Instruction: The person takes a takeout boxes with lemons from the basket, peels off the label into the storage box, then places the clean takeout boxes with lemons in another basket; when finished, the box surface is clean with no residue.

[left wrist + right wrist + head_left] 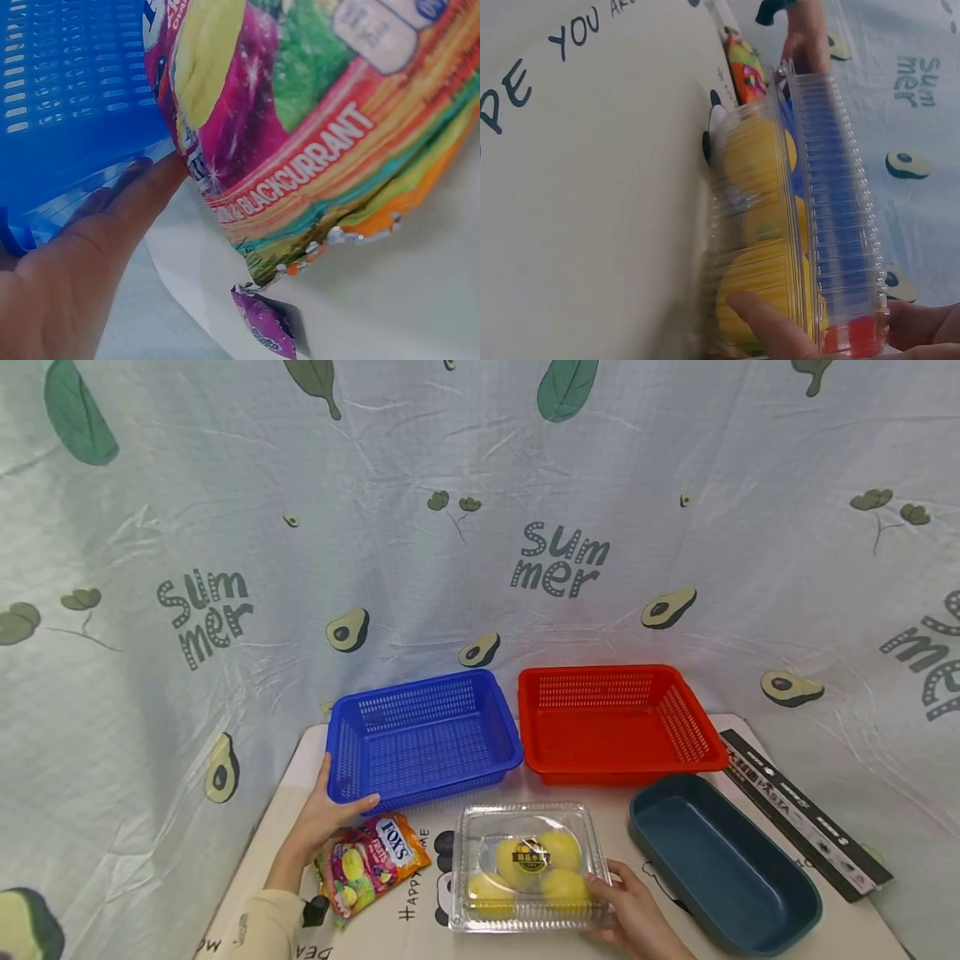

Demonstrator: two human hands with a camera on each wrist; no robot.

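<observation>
The left hand point(322, 818) grips the blue basket point(420, 752) at its eight o'clock corner; the right hand point(637, 914) pinches the fruit box point(528, 868), near six o'clock in the head view. Only the left wrist view shows "BLACKCURRANT" on the bag point(300, 112).

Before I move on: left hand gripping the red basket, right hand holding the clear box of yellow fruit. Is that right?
Not quite: the left hand grips the blue basket, as the head view shows. The right hand does hold the clear box of yellow fruit.
</observation>
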